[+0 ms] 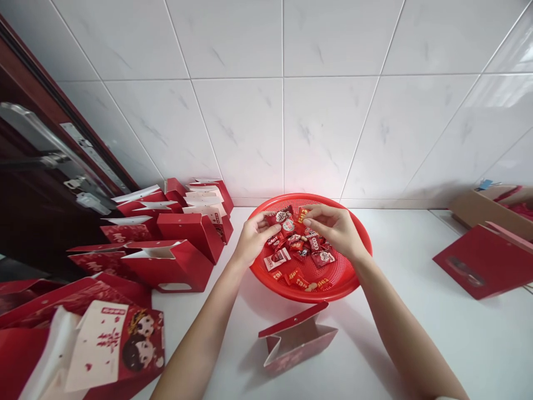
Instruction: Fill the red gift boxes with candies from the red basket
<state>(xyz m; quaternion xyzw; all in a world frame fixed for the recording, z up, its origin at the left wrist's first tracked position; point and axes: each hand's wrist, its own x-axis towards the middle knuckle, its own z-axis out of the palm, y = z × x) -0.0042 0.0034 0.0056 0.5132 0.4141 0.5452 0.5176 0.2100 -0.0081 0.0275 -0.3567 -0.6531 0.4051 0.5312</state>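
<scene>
A round red plastic basket [362, 278] stands on the white table against the tiled wall, with several wrapped candies in it. Over its left side, my left hand [254, 238] is closed on a dark red wrapped candy [280, 215] with pale lettering. My right hand [339, 229] pinches a red candy with yellow lettering [303, 213] between thumb and fingers, above the pile. Below lie a white-and-red wrapped candy [276, 259] and other red candies. In front of the basket stands a red paper gift box [297, 347], its top open.
Rows of red gift boxes [183, 266] stand along the left, some with white flaps up. At the right are another red box [478, 261] and a cardboard carton [470, 208]. A dark door with a metal handle [41, 128] borders the left side.
</scene>
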